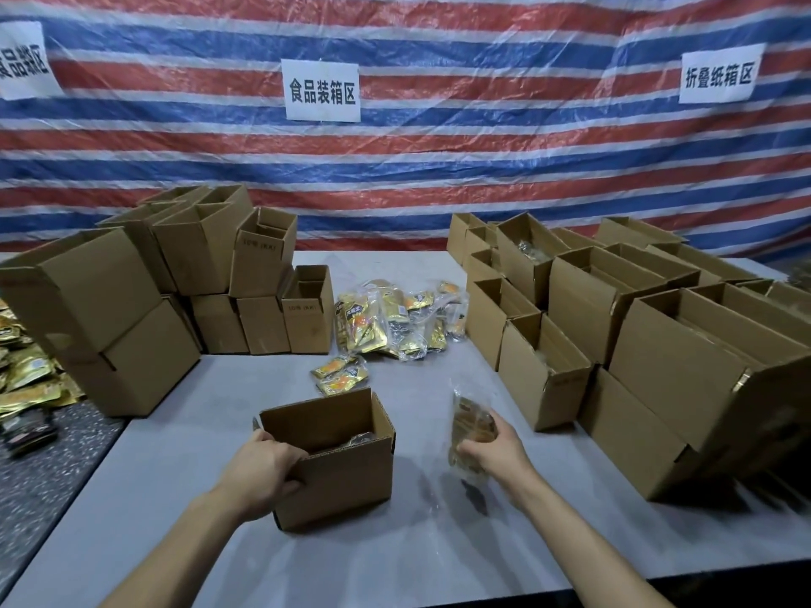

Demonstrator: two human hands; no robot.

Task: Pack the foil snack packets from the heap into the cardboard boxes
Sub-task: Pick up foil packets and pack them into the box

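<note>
Left hand (263,465) grips the box (346,476). Right hand (491,449), three o'clock, holds a packet (469,425): probably light, slippery; pinch edges.

Two hands (259,469) (holding one box (346,471), one packet (471,425)), three wall signs (321,90).

A grey table (439,541) is carrying one open box (333,467) near its front edge. A heap (395,320) of foil packets is lying at its middle, and two loose packets (340,375) are lying between heap and box. Stacked boxes (175,278) are standing on its left side, and filled boxes (636,344) are crowding its right. Left of the table, floor packets (26,379) are lying on the speckled floor (44,467).
</note>
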